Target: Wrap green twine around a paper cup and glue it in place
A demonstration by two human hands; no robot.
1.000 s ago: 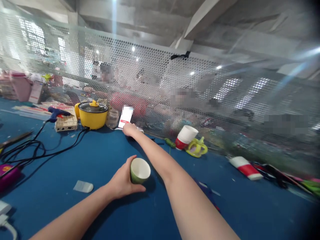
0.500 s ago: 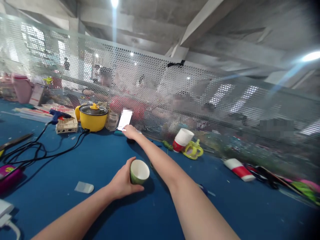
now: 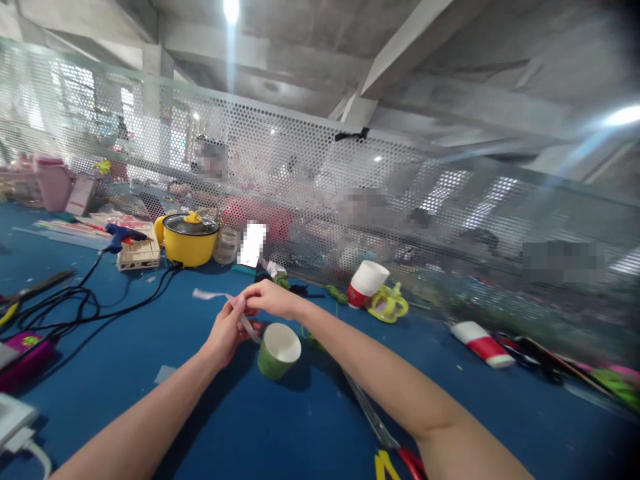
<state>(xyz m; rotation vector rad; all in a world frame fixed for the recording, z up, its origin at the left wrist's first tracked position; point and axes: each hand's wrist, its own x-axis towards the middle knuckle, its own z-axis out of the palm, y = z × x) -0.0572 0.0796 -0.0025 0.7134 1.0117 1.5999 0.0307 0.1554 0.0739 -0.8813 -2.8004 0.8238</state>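
The strip [image 3: 220, 298] looks like thin, pale paper or tape — smooth; the green cup [image 3: 278, 351] matt outside, white within. The blue surface [image 3: 125, 347] looks like matt cloth — the yellow pot [image 3: 191, 240] glossy.

A shared craft workshop in an industrial hall — bare concrete beams overhead and a white perforated metal screen [image 3: 320, 173] dividing a long blue-covered workbench [image 3: 150, 373] from other people seated on the far side. Tools and supplies litter the bench — a glue gun [image 3: 123, 233] and black cables [image 3: 85, 303] at the left, a yellow electric pot [image 3: 190, 239], paper cups [image 3: 367, 283], scissors [image 3: 390, 447] in the near foreground.
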